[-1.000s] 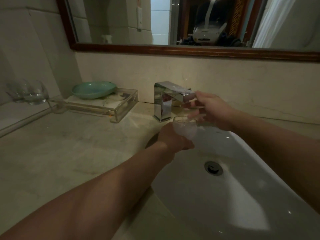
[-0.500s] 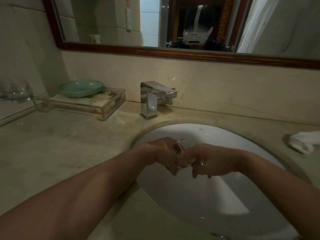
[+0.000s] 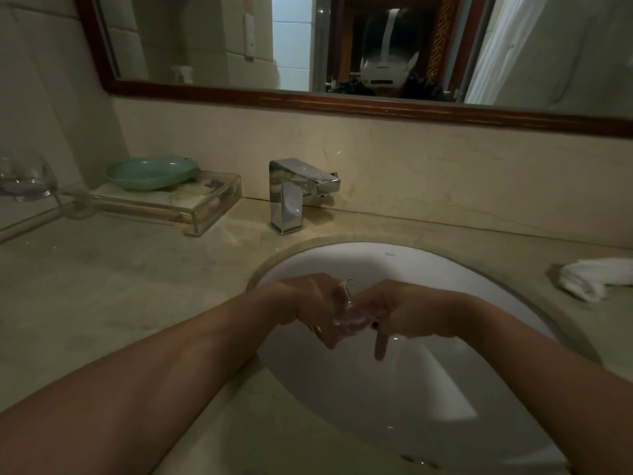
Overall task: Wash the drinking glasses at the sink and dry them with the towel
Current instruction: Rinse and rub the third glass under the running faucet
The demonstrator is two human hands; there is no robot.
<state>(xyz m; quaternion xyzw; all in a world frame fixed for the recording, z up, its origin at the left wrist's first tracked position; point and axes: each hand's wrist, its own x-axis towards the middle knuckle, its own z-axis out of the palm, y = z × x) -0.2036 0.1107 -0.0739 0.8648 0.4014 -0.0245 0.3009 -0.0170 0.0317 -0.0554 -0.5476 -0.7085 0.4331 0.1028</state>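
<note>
Holding one small clear drinking glass (image 3: pixel 346 310) over the white round sink (image 3: pixel 445 269), both hands have come down from the square chrome tap (image 3: pixel 291 197), so filling seems done. The left hand (image 3: pixel 308 303) curls its fingers round it, the right hand (image 3: pixel 404 313) pinches it. Also one white crumpled towel (image 3: pixel 589 277) and one other clear glass (image 3: pixel 25 181) far left.

Hand x2 (image 3: pixel 310 303) (image 3: pixel 407 313), glass x2 (image 3: pixel 347 315) (image 3: pixel 24 181), towel x1 (image 3: pixel 589 279), faucet x1 (image 3: pixel 291 197), sink x1 (image 3: pixel 411 269), grn dish x1 (image 3: pixel 150 173), clr tray x1 (image 3: pixel 205 209).

Open passage over the countertop (image 3: pixel 120 269) left of the basin (image 3: pixel 411 262). Faucet (image 3: pixel 291 197) and tray (image 3: pixel 212 210) obstruct the rear; the towel (image 3: pixel 596 277), apparently bunched, blocks the right.
</note>
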